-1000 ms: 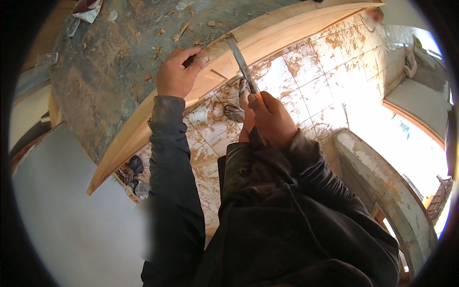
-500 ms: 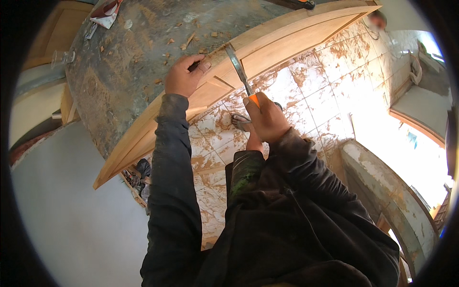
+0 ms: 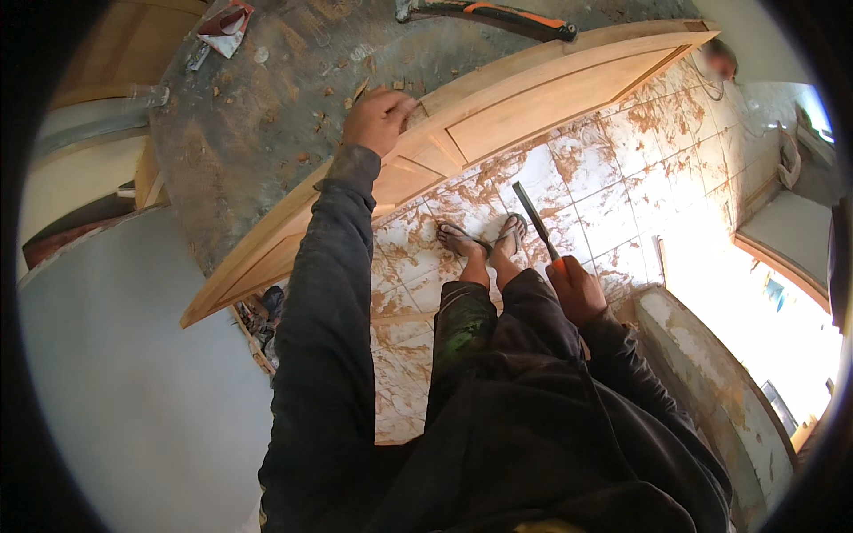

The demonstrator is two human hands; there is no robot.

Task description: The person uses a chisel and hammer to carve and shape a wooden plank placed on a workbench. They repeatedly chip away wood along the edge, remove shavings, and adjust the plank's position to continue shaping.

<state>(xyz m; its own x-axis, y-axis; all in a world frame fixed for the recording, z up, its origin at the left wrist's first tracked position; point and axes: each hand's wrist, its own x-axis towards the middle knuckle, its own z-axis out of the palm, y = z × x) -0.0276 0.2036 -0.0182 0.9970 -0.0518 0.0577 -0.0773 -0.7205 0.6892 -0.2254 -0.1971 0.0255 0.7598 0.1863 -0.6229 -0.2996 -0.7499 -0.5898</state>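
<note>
Found right grip closed round the orange handle of a chisel, fingers wrapped and thumb side uppermost. Noted flat metal blade pointing ahead of that grip and a little to its left, with tip in the air, apart from the wood. Found left grip part-curled, well ahead and to the left of the right one, at the upper edge of a panelled wooden piece. Could not tell, from the back of that grip, whether fingertips pressed on the edge or had hold of anything.

Recorded wooden piece as running from below and left of the left grip to far right of it, along the near edge of a grey, stained counter. Counted among items beyond the left grip: loose wood chips just beside it, a tool with a black-and-orange handle farther off to the right, and a red-and-white packet to the left. Observed brown-smeared floor tiles and sandalled feet below, left of the right grip.
</note>
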